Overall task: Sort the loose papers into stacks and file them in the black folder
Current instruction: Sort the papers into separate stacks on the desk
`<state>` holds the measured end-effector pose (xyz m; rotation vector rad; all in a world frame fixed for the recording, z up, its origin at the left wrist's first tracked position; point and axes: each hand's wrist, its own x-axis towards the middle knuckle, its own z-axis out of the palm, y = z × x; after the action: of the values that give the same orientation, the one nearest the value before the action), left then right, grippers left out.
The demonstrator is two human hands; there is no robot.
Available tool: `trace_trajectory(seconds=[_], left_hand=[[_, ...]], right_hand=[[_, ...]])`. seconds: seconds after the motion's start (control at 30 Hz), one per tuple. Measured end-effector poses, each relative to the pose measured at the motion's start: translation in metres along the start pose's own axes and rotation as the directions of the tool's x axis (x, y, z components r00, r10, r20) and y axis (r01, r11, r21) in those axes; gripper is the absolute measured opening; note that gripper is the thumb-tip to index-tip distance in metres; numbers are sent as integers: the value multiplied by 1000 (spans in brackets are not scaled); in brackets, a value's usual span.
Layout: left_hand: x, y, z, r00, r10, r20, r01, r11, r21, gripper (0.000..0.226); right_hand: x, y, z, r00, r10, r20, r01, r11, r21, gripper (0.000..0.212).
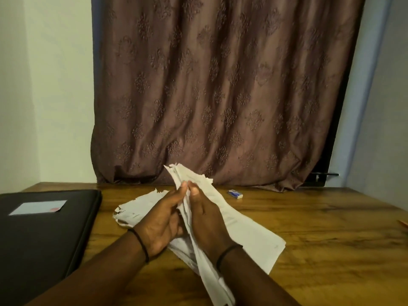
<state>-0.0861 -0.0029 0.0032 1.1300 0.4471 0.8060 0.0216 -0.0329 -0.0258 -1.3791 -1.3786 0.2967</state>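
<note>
A bundle of white papers with torn edges stands on edge over the middle of the wooden table. My left hand and my right hand hold the bundle between them, thumbs meeting near its upper part. More crumpled white sheets lie flat on the table under and left of my left hand. The black folder lies closed at the left, a pale label on its cover. The lower end of the bundle runs out of the bottom of the frame.
A small white and blue eraser lies on the table behind the papers. A brown patterned curtain hangs down to the table's far edge. An orange pencil tip shows at the right edge.
</note>
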Motion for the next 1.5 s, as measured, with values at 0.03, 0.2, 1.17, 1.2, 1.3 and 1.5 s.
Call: trace_trajectory(seconds=[0.03,0.2,1.17,1.2,1.3,1.5], left_hand=[[0,1,4,999,23,-38,-23,999,25,40],[-4,9,10,950,162,-267,-135,984,114,28],[-122,92,-48,848,458,-266,-359,866,347,10],[-120,98,-43,806,516,-291,-403,837,369,8],[-114,124,-27,680,678,-279,-522,715,464,5],[-109,136,-22,592,761,-265,-538,618,573,5]], right_hand=[[0,0,-1,1000,1,-22,0,999,34,81],[-4,-14,-5,978,-92,-186,109,991,81,69],[-53,-107,-16,985,74,-156,31,814,581,23],[-48,-115,-18,981,41,-187,73,824,561,22],[-34,-145,-25,958,-45,-282,196,822,535,23],[-30,-156,-35,940,-132,-314,284,812,510,18]])
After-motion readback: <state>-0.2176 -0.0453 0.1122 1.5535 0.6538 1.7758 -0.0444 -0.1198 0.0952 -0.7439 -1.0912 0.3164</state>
